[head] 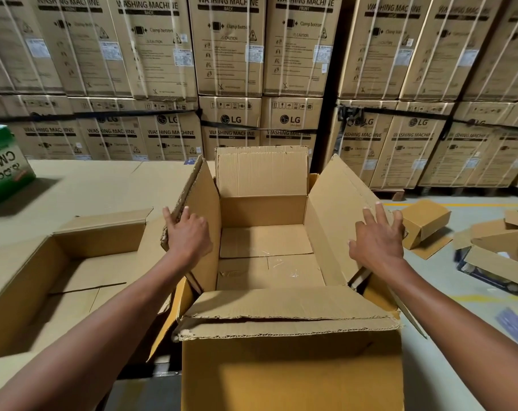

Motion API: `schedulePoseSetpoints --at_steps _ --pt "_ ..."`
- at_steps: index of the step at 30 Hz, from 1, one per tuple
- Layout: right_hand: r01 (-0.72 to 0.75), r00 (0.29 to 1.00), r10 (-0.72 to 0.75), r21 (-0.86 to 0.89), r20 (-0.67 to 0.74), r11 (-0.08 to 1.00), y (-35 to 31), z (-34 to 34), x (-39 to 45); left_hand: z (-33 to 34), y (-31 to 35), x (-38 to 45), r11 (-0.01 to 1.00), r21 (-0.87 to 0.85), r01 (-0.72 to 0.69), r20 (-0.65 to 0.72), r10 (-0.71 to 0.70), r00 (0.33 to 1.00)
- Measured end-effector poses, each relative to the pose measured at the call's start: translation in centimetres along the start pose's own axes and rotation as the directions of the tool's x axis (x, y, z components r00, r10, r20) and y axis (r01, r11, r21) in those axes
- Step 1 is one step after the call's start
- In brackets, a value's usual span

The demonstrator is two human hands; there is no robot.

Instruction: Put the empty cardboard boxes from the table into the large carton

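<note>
— Cardboard everywhere. Where does the large carton (pixel 281 292) sit against the hands?

— Straight ahead and below, between the two forearms. The left hand (pixel 186 235) is at the carton's left flap (pixel 204 215), thumb and fingers curled round its ragged edge and holding it upright. The right hand (pixel 376 241) lies on the right flap (pixel 335 209) with fingers spread and straight, gripping nothing.

— How does the carton look?

— Plain brown corrugated board, open at the top. The far flap (pixel 262 170) stands up, the side flaps lean outward, and the near flap (pixel 287 318) folds toward the camera with a torn, frayed edge. Inside, flat brown cardboard with strips of clear tape covers the bottom; I cannot tell whether that is the carton's own floor or boxes lying in it.

— And the boxes to be packed?

— An open, shallow cardboard box (pixel 65 277) lies on the surface (pixel 83 188) just left of the carton, its inside bare. Farther left, at the edge of view, stands a green and white box (pixel 3 170) with upside-down print.

— Anything beyond?

— On the floor (pixel 447 292) to the right lie a small brown box (pixel 426 223) on its side and a heap of loose cardboard (pixel 498 250). Behind it all rises a wall of strapped washing machine cartons (pixel 231 54).
</note>
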State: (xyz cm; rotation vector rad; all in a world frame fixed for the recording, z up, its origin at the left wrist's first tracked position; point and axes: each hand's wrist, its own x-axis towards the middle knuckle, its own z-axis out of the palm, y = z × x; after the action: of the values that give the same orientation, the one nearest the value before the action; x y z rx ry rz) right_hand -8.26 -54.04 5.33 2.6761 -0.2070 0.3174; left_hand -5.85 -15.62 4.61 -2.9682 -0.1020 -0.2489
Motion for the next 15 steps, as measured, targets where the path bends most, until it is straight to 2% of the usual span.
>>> schedulePoseSetpoints --at_steps 9,15 --pt "0.012 0.999 -0.012 0.004 -0.035 1.000 -0.2 -0.5 -0.3 0.5 -3.8 1.1 0.993 -0.118 0.017 0.131 -0.002 0.991" --pt "-0.005 1.000 0.005 0.032 -0.016 0.999 -0.5 -1.0 -0.2 -0.7 -1.6 0.3 0.993 -0.106 -0.057 0.032 0.061 0.998"
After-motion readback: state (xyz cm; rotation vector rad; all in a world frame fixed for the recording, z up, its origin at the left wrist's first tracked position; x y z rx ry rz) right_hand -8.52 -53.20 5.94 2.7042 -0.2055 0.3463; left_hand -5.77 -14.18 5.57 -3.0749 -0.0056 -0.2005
